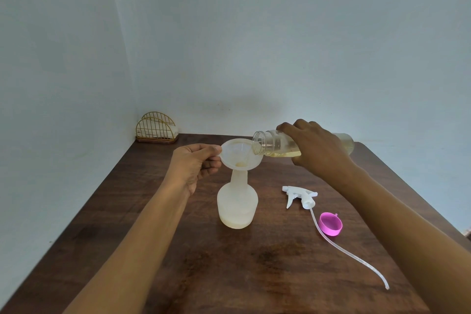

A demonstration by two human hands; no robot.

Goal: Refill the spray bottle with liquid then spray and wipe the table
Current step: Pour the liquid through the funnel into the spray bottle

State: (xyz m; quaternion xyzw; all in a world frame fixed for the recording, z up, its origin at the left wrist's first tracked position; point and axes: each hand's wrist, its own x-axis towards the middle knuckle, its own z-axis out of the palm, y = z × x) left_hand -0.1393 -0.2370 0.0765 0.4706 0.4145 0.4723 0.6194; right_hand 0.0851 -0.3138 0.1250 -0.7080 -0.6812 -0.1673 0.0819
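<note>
My left hand (197, 163) pinches the funnel (240, 154) seated in the spray bottle (237, 205) just below; my right hand (316, 146) grips the tilted refill bottle (270, 143), mouth over the funnel.

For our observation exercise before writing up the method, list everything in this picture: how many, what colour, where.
spray bottle: 1, translucent white, upright at table centre
funnel: 1, translucent white, in the spray bottle's neck
refill bottle: 1, clear with yellowish liquid, tipped over the funnel
trigger sprayer: 1, white with clear tube, lying right of the spray bottle
cap: 1, pink, beside the tube
napkin holder: 1, gold wire, table's far left corner
table: 1, dark brown wood, against pale walls
left hand: 1, pinches the funnel rim
right hand: 1, grips the refill bottle
</note>
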